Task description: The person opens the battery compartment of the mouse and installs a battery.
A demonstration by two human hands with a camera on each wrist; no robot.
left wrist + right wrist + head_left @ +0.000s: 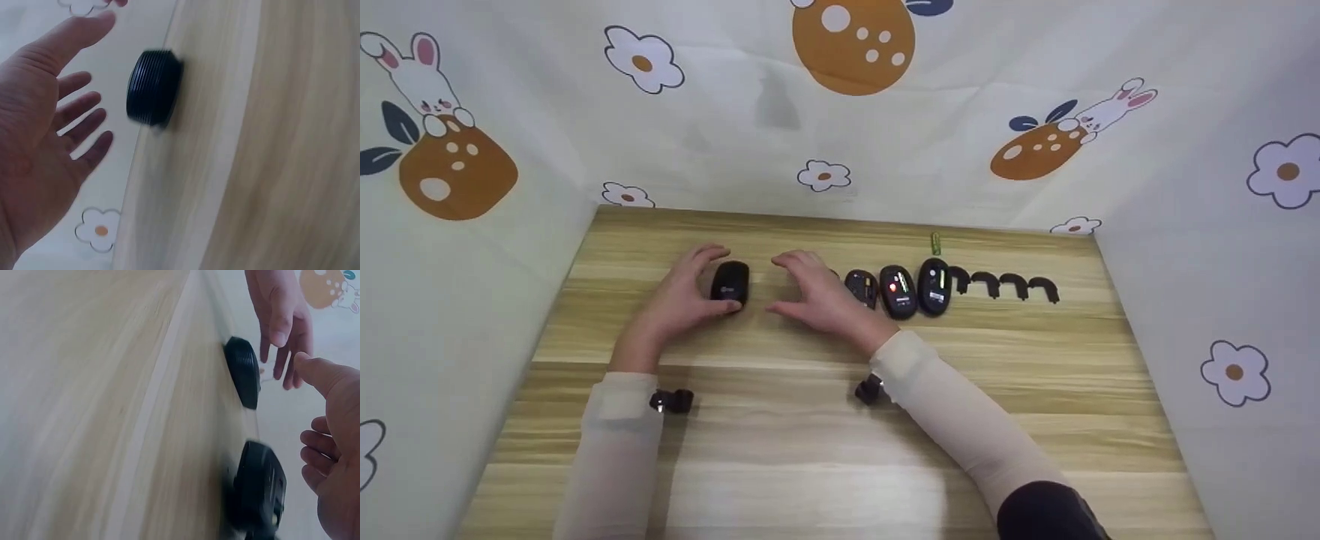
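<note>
A black computer mouse (730, 285) sits on the table toward the left, its top side up. Around its left side my left hand (684, 294) hovers with thumb and fingers spread; the left wrist view shows a gap between that hand (50, 124) and the mouse (153, 87). My right hand (829, 296) is held to the right of this mouse, fingers apart and holding nothing. Beneath and beside it lie upturned mice, one of them mostly hidden by the hand. In the right wrist view, a dark mouse (256, 489) is below the right hand (337, 433).
Rightward in the row are upturned mice (898, 292) with batteries showing, then several black hook-shaped pieces (1012, 285). A green battery (936, 243) lies behind the row. Printed cloth walls (735, 135) border the wooden table (780, 420) at the back and sides.
</note>
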